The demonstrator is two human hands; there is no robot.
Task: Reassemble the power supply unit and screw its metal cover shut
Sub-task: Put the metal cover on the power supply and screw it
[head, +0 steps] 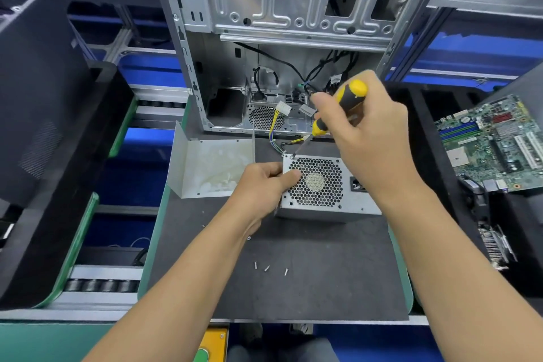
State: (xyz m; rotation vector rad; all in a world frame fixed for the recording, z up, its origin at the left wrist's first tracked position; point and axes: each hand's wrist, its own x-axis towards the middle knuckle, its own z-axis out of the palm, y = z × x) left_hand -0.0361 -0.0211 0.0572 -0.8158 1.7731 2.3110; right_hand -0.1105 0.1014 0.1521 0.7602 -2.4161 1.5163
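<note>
Yellow-black screwdriver (342, 107) is gripped in right hand (373, 138) fingers; left hand (261, 185) fingers pinch the power supply unit (320, 188).

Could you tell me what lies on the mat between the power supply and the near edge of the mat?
In the head view, three loose screws lie on the dark mat, nearer than the power supply.

Left hand (264, 182) fingers curled; right hand (370, 138) fisted, raised

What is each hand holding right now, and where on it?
Right hand grips the screwdriver by its yellow-black handle. Left hand holds the power supply unit at its left edge, thumb on the fan grille.
</note>
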